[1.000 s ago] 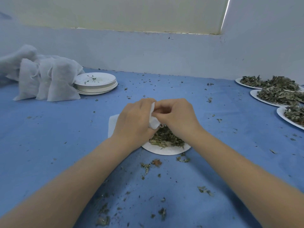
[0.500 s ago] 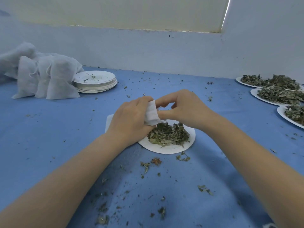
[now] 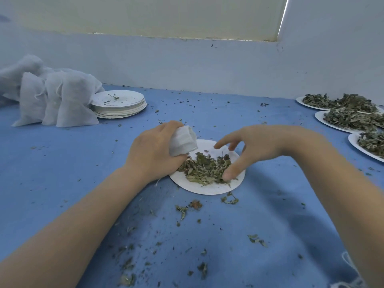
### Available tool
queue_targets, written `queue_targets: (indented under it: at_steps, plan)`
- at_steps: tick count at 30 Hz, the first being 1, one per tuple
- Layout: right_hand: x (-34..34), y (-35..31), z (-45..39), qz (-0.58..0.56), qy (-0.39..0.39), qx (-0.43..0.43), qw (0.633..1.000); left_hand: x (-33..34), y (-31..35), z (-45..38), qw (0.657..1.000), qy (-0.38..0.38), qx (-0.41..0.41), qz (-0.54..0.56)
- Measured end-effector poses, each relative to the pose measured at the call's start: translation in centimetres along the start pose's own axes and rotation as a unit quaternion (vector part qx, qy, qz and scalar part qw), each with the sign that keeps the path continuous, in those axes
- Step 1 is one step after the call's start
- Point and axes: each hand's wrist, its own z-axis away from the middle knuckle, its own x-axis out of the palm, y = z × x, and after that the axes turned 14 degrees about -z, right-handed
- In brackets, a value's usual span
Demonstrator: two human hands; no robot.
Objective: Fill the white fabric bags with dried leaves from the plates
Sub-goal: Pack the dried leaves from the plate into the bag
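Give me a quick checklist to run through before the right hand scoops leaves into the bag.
1. White bag gripped by left hand: ok.
2. Bag mouth open: cannot tell; the top looks bunched.
3. Right hand free: ok, fingers spread, thumb at the pile.
4. Dried leaves left on the plate: ok.
5. Bag held over the plate to catch spills: ok, at its left edge.
6. Blue cloth free of spills: not ok, bits scattered in front.
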Motion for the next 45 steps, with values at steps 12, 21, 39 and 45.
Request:
queue_targets:
  at_steps: [12, 21, 39, 45]
  plan:
    - [2.3, 1.1, -2.5, 0.026, 0.145, -0.099, 0.984, 0.2, -0.5, 0.2, 1.000, 0.000, -0.018, -0.013]
    - [1.8, 0.8, -1.8, -0.102, 0.201, -0.189, 0.956, -0.1, -0.4, 0.4, 1.000, -0.007, -0.025, -0.016]
    - [3.5, -2.1, -1.4, -0.249, 0.337, -0.303, 0.856, -0.2, 0.4, 0.2, 0.999, 0.003, -0.021, 0.032]
    - [4.1, -1.8, -2.1, -0.259, 0.316, -0.309, 0.859, -0.2, 0.6, -0.1, 0.991, 0.018, -0.083, 0.105]
